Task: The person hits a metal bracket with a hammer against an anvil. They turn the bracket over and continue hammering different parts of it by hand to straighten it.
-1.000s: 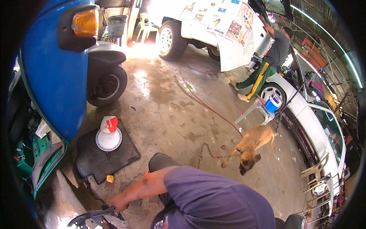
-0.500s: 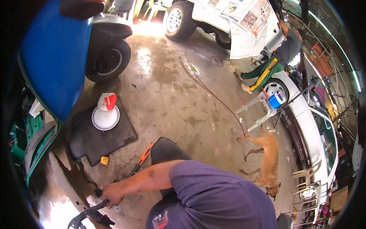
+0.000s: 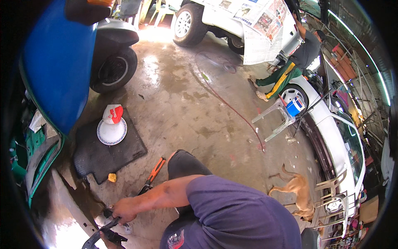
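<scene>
My right hand (image 3: 124,209) is closed around a black curved part (image 3: 108,227), like a plastic or metal bracket, low on the left. Beneath the part shows a bit of my left hand (image 3: 109,242); its fingers are mostly hidden behind the black piece. A dark rounded knob (image 3: 108,213) pokes out by my right fingertips. Beside my knee lies an orange-and-black handled tool (image 3: 156,169), its lower end hidden behind my forearm. A pale curved panel (image 3: 79,207) stands left of my hands.
A black floor mat (image 3: 93,154) carries a white plate (image 3: 112,137) and a red-and-white packet (image 3: 113,114); a yellow lump (image 3: 112,177) lies at its edge. A blue vehicle panel (image 3: 56,62) rises left. Rightward are a dog (image 3: 300,193), a stool (image 3: 275,118), a hose (image 3: 228,104) and a co-worker (image 3: 304,52).
The dog has moved a little down and to the right, and its pose differs. My view has shifted slightly; my right hand keeps its hold on the black part.
</scene>
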{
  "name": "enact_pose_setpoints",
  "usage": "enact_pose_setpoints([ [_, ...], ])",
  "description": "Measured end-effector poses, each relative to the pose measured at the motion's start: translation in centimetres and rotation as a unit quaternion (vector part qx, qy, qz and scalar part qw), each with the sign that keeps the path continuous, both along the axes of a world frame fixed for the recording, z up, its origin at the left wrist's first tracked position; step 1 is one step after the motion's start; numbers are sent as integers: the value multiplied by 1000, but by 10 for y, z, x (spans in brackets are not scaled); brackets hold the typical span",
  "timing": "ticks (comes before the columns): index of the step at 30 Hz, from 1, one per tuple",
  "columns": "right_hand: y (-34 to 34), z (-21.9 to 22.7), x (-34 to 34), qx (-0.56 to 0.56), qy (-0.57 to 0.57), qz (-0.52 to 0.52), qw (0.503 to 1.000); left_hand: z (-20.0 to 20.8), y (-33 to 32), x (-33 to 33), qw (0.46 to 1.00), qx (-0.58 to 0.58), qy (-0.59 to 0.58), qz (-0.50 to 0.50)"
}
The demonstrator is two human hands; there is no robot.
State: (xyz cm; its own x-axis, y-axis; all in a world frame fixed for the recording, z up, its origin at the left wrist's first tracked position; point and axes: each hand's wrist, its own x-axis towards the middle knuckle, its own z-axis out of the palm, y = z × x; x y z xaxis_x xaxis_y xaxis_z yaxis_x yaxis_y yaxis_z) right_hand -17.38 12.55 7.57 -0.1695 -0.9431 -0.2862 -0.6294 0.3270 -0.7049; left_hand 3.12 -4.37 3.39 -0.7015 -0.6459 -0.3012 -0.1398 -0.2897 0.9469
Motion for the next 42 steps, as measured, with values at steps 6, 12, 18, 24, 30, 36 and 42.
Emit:
enact_pose_setpoints([
  [6,20,7,5,-11,35,-39,999,-18,8,-11,998,-30,32,-49],
  [12,26,32,-1,4,108,-65,992,-30,9,-24,987,-89,90,-101],
  [18,17,43,-18,34,164,-58,984,-40,2,-36,958,-169,171,-159],
  [24,7,83,-12,96,201,-57,973,-32,-7,-50,971,-76,152,-167],
  [30,12,83,-15,91,216,-52,971,-28,-10,-56,925,325,145,-136],
  [36,12,92,-8,113,175,-83,975,-17,-17,-61,936,310,112,-125],
  [42,8,63,-17,124,148,-75,978,-7,-13,-63,957,243,92,-129],
])
